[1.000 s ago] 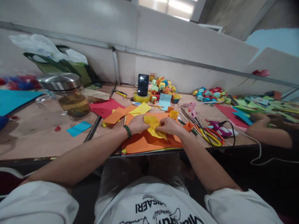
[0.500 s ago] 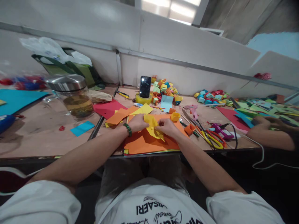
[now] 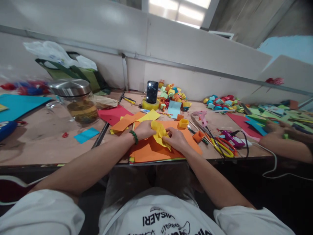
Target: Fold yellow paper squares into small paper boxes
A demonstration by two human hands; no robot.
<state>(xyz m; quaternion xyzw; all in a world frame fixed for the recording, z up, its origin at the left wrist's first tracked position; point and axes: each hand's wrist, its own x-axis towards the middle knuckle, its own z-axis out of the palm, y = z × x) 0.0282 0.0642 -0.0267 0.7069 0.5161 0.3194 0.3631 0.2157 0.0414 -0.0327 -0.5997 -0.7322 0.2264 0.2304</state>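
A creased piece of yellow paper (image 3: 160,134) is between my two hands, above orange sheets (image 3: 144,151) at the table's front edge. My left hand (image 3: 145,129), with a green bead bracelet at the wrist, pinches its left side. On the other side, my right hand (image 3: 176,138) has its fingers closed on the paper's right edge. Just beyond the right hand stand a small yellow paper box (image 3: 183,123) and an orange paper box (image 3: 198,136). Flat orange strips (image 3: 128,121) and a yellow piece (image 3: 152,115) lie past the left hand.
A glass jug (image 3: 81,111) with a steel lid stands at left. Behind my hands a phone (image 3: 152,92) leans upright near piled folded paper pieces (image 3: 174,94). To the right are a pink glue gun (image 3: 201,117), a purple device (image 3: 232,138) with cables, and a co-worker's arm (image 3: 286,142).
My right hand has shifted slightly down along the yellow paper, whose folds have changed shape. My left hand keeps its hold. The co-worker's hands have moved a little at right.
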